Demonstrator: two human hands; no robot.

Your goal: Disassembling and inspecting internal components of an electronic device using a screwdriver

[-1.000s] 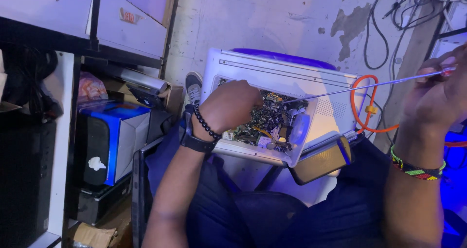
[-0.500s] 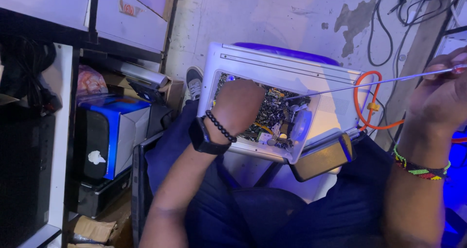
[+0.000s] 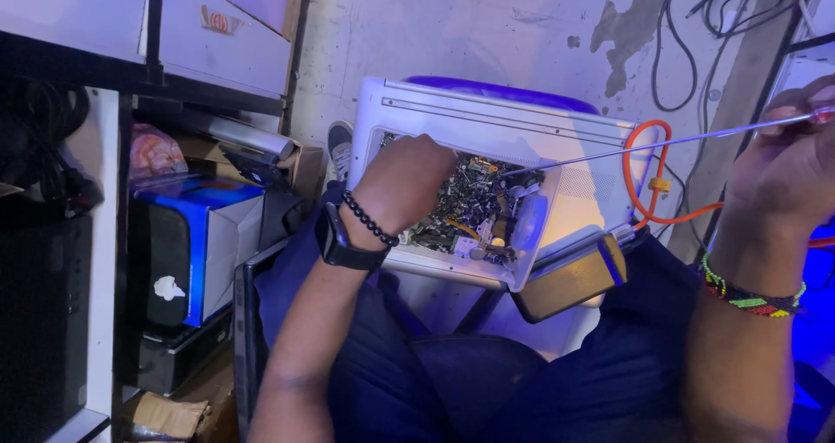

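White plastic tray (image 3: pixel 557 139) of small electronic parts (image 3: pixel 470 204), resting on the lap, centre of view.

Left hand (image 3: pixel 409 182) reaches into the parts, fingers curled and buried, grip indiscernible. Right hand (image 3: pixel 787 169), far right, pinches a thin metal rod (image 3: pixel 644 145) whose tip meets the pile. Risk: tray tilts off the knees and parts spill.

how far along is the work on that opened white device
Done: the white plastic device on the lap is open, its crowded circuit board exposed. In hand: the left hand rests on the board, and the right hand holds a long thin metal rod, tip at the components. Left: the case is not closed, and a tan rectangular part sits beside it.
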